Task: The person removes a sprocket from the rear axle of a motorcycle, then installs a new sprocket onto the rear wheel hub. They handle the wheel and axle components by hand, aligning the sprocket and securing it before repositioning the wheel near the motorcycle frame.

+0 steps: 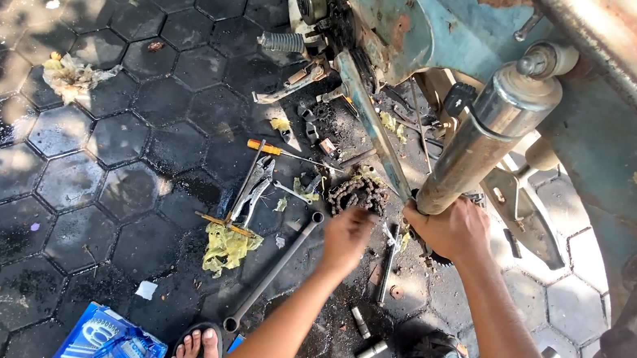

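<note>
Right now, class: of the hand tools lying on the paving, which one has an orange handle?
The screwdriver, lying above the pliers. The pliers and the long wrench are bare grey metal.

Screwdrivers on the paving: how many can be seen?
2. One screwdriver with an orange handle lies above the pliers; another lies on the yellow rag. More may hide among the parts.

Oil-stained hexagonal paving (72, 179), dappled sunlight
</note>
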